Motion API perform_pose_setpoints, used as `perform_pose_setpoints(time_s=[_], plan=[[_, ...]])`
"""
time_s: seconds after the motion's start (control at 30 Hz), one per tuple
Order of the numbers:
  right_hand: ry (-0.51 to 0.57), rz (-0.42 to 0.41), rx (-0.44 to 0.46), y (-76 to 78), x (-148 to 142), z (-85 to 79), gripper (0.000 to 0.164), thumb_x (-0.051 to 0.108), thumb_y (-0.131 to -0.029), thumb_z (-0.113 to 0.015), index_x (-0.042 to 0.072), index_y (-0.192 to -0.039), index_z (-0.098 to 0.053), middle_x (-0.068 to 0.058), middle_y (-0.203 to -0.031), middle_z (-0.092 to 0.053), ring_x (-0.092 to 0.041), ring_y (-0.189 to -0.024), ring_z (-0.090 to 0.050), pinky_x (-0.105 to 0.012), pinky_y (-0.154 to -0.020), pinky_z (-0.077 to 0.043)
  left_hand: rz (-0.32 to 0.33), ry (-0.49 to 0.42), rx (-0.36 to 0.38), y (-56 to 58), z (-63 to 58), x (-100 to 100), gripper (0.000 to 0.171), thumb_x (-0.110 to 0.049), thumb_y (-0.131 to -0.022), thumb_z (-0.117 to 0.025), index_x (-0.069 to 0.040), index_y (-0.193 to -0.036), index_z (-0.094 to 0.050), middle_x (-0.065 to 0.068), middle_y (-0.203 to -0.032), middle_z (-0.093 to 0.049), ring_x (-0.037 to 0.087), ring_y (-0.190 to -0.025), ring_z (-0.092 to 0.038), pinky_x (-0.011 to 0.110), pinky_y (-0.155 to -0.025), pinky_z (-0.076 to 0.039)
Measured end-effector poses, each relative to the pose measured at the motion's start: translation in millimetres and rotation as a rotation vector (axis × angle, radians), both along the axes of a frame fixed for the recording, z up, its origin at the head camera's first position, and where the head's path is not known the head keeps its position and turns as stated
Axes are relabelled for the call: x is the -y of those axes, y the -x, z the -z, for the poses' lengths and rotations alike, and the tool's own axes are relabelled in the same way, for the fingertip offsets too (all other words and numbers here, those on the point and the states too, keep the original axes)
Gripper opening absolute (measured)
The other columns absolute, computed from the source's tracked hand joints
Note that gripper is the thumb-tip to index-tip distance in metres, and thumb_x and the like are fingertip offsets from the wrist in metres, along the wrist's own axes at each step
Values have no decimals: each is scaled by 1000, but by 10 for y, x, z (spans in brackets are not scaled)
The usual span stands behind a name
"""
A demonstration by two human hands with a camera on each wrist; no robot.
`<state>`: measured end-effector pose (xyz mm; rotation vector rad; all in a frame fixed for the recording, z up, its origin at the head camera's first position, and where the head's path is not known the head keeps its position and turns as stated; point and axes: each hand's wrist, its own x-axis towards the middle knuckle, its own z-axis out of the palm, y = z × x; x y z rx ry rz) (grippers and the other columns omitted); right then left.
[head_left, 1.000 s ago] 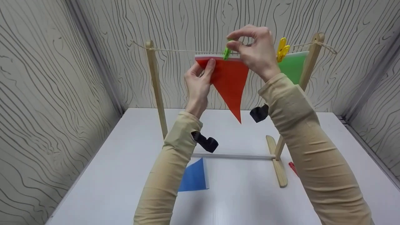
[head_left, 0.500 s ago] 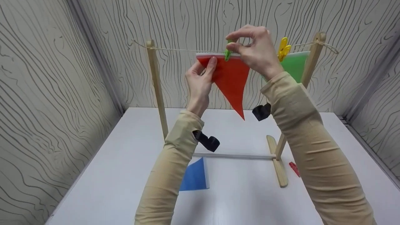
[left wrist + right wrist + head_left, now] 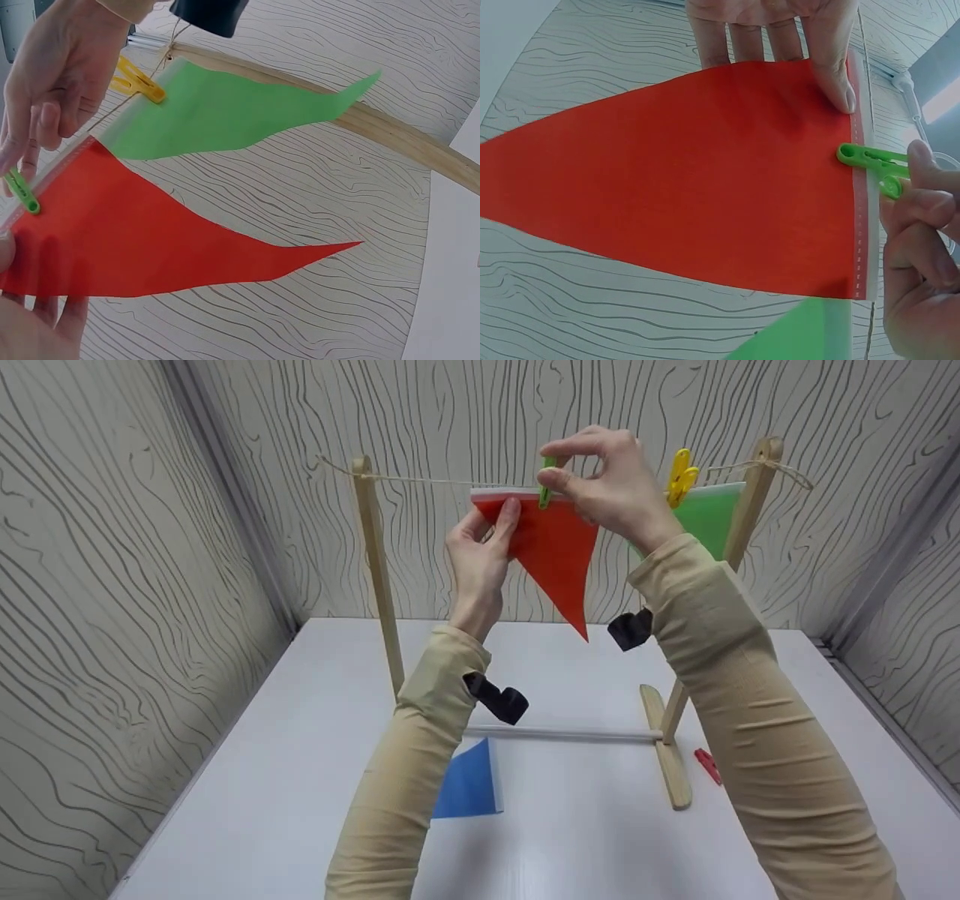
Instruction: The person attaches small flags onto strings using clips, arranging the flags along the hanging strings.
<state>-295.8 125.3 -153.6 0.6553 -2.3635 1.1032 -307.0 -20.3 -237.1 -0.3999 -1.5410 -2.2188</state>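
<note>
A red triangular pennant (image 3: 555,547) with a white top band hangs at the string (image 3: 427,480). My left hand (image 3: 480,562) pinches its upper left part, thumb in front and the other fingers behind. Between right thumb and fingertips, my right hand (image 3: 619,484) grips a green clothespin (image 3: 874,159). In the right wrist view, the clothespin's jaws straddle the white band near the middle of the pennant's top edge. To the right, a green pennant (image 3: 217,112) hangs from the same string with a yellow clothespin (image 3: 681,480) at its corner.
Two wooden posts (image 3: 375,562) carry the string, joined low down by a white rod (image 3: 562,733). A wooden foot (image 3: 667,757) sits under the right post. On the white table (image 3: 300,750) lie a blue flag (image 3: 471,784), partly behind my left sleeve, and a red clothespin (image 3: 707,766).
The green clothespin has gone from tilted to nearly upright on the red pennant's band. The pennant's tip has risen slightly and shifted right; both hands keep their hold.
</note>
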Motion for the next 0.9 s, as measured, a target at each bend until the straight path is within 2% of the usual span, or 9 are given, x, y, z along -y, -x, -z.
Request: perform_pose_setpoints(time_s=[0.03,0.13,0.3,0.47,0.5,0.6,0.9], plan=[[-1,-1,-1,3,0,2,35,18,-96,-69,3,-128,-68,-15,-122,-62,-16,-88,-63,-14,-70,-53,-3,-3,5,4,2,-1,28,-15,-98,-66,2,-120,-66,16,-114,-68,22,-98,-70,35,-90,-61],[6,-7,7,-1,4,6,37,20,-95,-70,4,-128,-68,-15,-123,-62,-14,-78,-59,-11,-62,-47,-11,-4,9,4,3,1,29,-15,-98,-66,1,-122,-66,17,-116,-68,22,-99,-70,35,-90,-61],[2,9,12,-4,0,-1,38,22,-95,-70,4,-129,-67,-15,-127,-62,-13,-87,-54,-12,-67,-46,-16,8,7,2,1,5,30,-18,-98,-65,0,-123,-66,16,-119,-68,22,-103,-70,34,-89,-61],[8,9,9,3,-10,1,38,22,-95,-70,4,-129,-67,-15,-127,-62,-9,-74,-55,-11,-62,-46,-6,5,-2,-5,2,13,30,-17,-98,-65,0,-124,-66,15,-119,-67,23,-103,-70,34,-90,-61],[13,4,12,3,-12,2,38,21,-95,-69,4,-129,-67,-15,-128,-62,-8,-76,-56,-10,-64,-46,-5,6,-5,-7,1,14,30,-17,-98,-65,0,-123,-66,16,-119,-67,23,-103,-70,34,-91,-61],[27,-12,26,0,-24,4,38,19,-96,-68,3,-130,-67,-15,-129,-61,-5,-64,-56,-11,-59,-46,-4,12,-12,-13,0,15,30,-17,-98,-65,-1,-123,-66,15,-118,-67,23,-102,-70,34,-91,-60],[45,-28,60,-7,-31,-9,37,19,-97,-68,5,-131,-66,-13,-129,-60,-4,-54,-51,-13,-52,-42,-30,1,-18,-15,-19,2,27,-15,-97,-66,1,-119,-67,16,-113,-69,23,-102,-71,33,-93,-59]])
